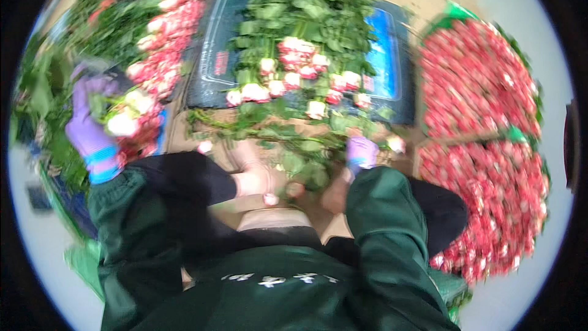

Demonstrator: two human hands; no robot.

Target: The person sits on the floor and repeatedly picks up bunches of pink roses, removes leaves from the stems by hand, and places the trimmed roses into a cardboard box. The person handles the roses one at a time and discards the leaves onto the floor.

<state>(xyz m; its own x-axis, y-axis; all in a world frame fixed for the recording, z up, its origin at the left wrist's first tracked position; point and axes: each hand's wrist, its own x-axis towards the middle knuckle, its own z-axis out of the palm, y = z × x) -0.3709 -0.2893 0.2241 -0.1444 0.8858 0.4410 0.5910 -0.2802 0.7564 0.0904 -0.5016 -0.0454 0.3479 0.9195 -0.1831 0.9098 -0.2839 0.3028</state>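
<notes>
My left hand (87,122), in a purple glove with a blue cuff, is blurred at the left, its fingers curved around the leafy side of a few whitish roses (126,119). I cannot make out whether it grips their stems. Down between my knees, my right hand (362,151), also gloved, has its fingers bent in beside loose leaves and stems (317,142); anything inside it is hidden. Ahead of me, several pink-and-white roses (296,53) lie on a dark mat (216,62), heads towards me and leafy stems (308,0) pointing away.
Beyond my left hand lies a heap of pink roses (158,50) with foliage. Two large packed groups of pink roses, an upper one (477,78) and a lower one (482,197), stand at the right. A blue panel (383,55) shows on the mat. Fallen rose heads (271,199) lie near my feet.
</notes>
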